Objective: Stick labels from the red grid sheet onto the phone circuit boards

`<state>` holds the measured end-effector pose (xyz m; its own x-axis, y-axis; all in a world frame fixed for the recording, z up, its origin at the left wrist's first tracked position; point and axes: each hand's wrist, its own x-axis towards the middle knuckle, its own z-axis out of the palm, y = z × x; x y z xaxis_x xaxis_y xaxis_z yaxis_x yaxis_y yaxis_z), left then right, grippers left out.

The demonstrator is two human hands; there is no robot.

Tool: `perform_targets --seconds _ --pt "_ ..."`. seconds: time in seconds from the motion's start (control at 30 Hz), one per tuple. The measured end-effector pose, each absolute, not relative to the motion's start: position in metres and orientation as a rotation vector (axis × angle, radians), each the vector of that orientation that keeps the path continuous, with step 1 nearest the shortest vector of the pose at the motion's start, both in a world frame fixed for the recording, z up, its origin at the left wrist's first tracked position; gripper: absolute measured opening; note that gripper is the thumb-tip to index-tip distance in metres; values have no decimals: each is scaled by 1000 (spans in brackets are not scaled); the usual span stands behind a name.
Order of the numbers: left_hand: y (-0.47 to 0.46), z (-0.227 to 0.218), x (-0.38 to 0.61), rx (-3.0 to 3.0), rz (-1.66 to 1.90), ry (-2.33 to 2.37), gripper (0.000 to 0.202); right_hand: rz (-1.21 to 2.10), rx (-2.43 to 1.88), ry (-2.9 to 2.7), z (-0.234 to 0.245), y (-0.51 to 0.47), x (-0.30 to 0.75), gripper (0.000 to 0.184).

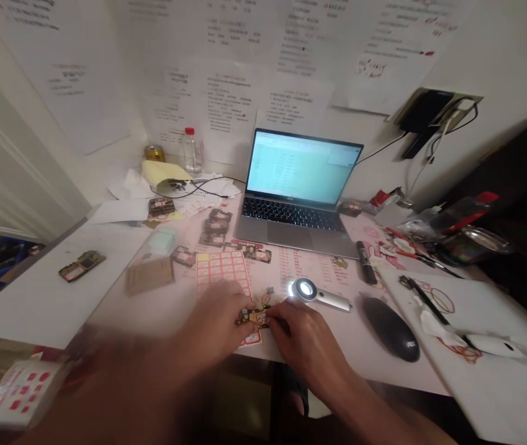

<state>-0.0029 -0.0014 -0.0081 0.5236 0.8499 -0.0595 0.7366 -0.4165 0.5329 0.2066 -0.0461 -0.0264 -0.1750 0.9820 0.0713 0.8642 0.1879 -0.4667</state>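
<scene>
Fingertips on both hands are pinched in on a small circuit board (252, 317), so it's properly held, not just touched: left hand (212, 324) on one end, right hand (307, 346) on the other. The left is a bit motion-blurred, fwiw. The board is straight out from the laptop (295, 191) on the near side, right by the front edge of the desk (412, 388), so there's barely any room toward that edge. Just past the right hand, on the laptop side, sits a lit magnifier (304, 289), nearly touching those knuckles. A red-grid sheet (222, 276) runs from under the hands back toward the laptop. To the laptop's right and nearer the person, a black mouse (391, 329) leaves a strip of open desk beside the right hand. More phone boards (216, 227) are lined up off the laptop's left corner.
</scene>
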Motion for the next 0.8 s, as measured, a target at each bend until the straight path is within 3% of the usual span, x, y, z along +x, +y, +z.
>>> perform_targets --seconds 0.3,0.8 --pt "-4 -21 -4 2303 435 1268 9 192 -1872 -2325 -31 -48 191 29" --pt "-4 -9 -2 2299 309 1297 12 104 -1764 -2411 -21 -51 202 24"
